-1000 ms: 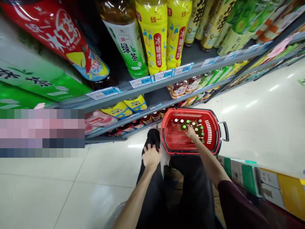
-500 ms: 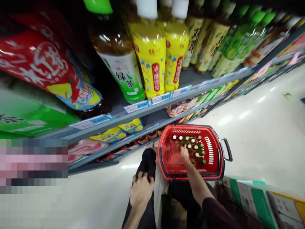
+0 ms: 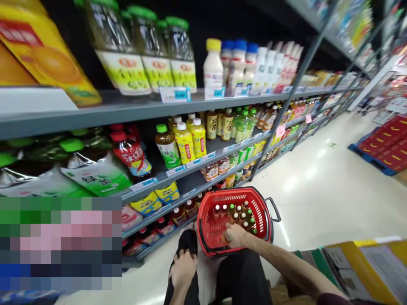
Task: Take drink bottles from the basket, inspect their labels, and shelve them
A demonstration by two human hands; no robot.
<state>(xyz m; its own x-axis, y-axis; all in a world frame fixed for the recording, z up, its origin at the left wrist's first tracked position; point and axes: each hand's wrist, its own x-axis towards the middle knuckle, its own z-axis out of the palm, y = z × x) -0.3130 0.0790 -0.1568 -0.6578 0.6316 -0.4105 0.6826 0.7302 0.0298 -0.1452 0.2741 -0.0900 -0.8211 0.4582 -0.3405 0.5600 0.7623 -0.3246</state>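
A red plastic basket stands on the shop floor in front of my knees, with several small bottles upright in it, capped green and white. My right hand reaches into the basket at its near side, fingers curled round a bottle there. My left hand rests on my left knee, fingers bent over the black trouser leg.
Grey shelves full of drink bottles run along the left and into the distance. Cardboard boxes lie at the lower right. Red crates sit on a blue pallet at the far right. Glossy pale floor stretches ahead.
The view has tilted up, showing higher shelves and the aisle. My right hand has drawn back to the basket's near side. My left hand stays on the knee.
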